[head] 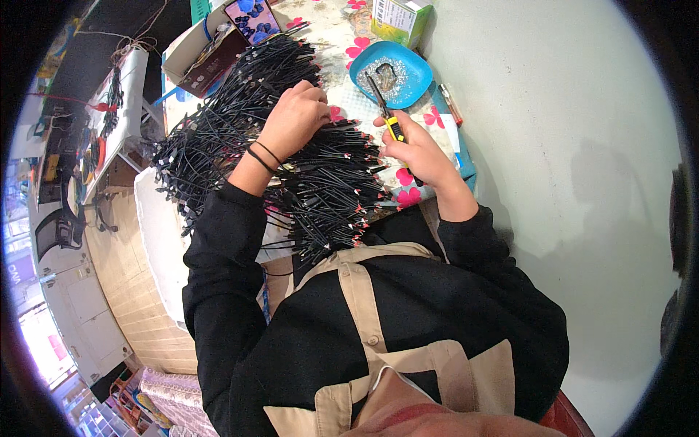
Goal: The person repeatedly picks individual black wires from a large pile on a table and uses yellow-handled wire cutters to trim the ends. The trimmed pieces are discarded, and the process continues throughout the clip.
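A large heap of black cables (218, 120) covers the tabletop before me, with red and white wire tips on the ends toward the right and small metal plugs among those on the left. My left hand (299, 116) lies over the heap, its fingers pinched on a black cable (345, 123) near the tip end; the fingertips are partly hidden. In my right hand (419, 146) is a slender tool with a yellow-and-black handle (394, 129), probably a soldering iron. Its dark metal tip points away from me, over the near left rim of a blue plastic dish (420, 90) holding silvery bits.
Behind the dish stands a green-and-white carton (401, 22). A phone with a lit screen (252, 21) leans by an open cardboard box (210, 63). A red-ended pen-like item (451, 105) lies beside the pale wall (551, 164). Another worktable (128, 93) is at left.
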{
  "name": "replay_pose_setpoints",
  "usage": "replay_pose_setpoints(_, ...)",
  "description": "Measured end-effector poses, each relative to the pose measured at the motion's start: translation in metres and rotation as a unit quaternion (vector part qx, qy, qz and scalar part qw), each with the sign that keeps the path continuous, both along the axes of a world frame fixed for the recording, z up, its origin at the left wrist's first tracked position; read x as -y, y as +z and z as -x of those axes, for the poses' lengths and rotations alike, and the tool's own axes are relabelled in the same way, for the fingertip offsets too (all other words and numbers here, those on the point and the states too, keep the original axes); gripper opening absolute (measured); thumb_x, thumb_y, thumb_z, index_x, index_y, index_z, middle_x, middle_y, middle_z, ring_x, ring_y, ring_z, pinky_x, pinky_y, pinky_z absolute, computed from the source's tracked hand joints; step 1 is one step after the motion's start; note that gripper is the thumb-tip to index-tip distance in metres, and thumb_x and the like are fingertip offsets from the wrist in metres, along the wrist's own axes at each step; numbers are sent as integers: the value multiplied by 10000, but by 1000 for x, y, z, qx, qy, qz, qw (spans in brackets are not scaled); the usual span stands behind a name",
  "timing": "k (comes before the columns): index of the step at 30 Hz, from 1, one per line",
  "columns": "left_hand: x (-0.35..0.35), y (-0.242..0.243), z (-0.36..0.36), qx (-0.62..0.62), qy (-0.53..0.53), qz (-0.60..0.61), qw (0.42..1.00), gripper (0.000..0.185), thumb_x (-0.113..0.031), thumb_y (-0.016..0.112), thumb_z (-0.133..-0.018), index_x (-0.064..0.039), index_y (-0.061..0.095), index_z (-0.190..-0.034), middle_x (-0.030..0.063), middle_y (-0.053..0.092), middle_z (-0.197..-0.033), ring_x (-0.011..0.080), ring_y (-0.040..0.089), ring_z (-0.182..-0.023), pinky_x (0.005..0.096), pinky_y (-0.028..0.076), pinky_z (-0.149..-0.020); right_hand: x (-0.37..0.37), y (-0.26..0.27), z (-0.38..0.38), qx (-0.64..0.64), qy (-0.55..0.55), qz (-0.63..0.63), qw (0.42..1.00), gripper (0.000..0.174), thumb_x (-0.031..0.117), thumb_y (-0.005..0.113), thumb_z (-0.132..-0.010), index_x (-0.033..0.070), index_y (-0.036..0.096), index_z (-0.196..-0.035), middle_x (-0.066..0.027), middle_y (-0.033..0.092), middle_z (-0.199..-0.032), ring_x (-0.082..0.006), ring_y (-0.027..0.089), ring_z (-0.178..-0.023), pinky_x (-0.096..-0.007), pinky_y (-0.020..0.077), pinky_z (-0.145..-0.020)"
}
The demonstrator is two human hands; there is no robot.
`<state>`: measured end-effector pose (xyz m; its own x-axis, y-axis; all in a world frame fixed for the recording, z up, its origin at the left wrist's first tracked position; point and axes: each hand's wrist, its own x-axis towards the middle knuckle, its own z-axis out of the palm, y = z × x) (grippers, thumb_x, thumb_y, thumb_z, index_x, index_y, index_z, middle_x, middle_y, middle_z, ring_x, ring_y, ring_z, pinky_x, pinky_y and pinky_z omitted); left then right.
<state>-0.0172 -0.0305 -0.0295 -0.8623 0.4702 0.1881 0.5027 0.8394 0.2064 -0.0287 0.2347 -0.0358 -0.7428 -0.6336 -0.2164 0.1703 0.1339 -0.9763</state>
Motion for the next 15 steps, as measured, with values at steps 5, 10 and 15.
replay_pose_setpoints(5, -16, 16, -9, -14, 74, -215, 974, 97, -122, 642, -887, -38, 645, -935, 153, 667, -852, 340, 646, -841, 412, 514, -750, 6, 8, -4, 38, 4, 50, 998, 473, 10, 592, -805, 9, 506, -1270, 8, 492, -877, -73, 480, -802, -228, 425, -755)
replay_pose_setpoints(10, -36, 33, -22, 27, 114, -318, 941, 145, -101, 636, -910, -14, 658, -1024, 190, 676, -861, 359, 673, -806, 389, 530, -702, 18, 17, -7, 20, 27, 51, 998, 496, 53, 596, -804, 28, 490, -1289, -10, 527, -933, -99, 530, -839, -247, 445, -751)
replay_pose_setpoints(15, -45, 33, -27, -44, 133, -309, 941, 172, -86, 687, -887, -32, 696, -1049, 158, 707, -915, 259, 698, -754, 318, 534, -687, 20, 18, -11, 7, 34, 27, 999, 488, 79, 601, -807, 42, 495, -1282, -8, 529, -937, -98, 525, -844, -238, 437, -758)
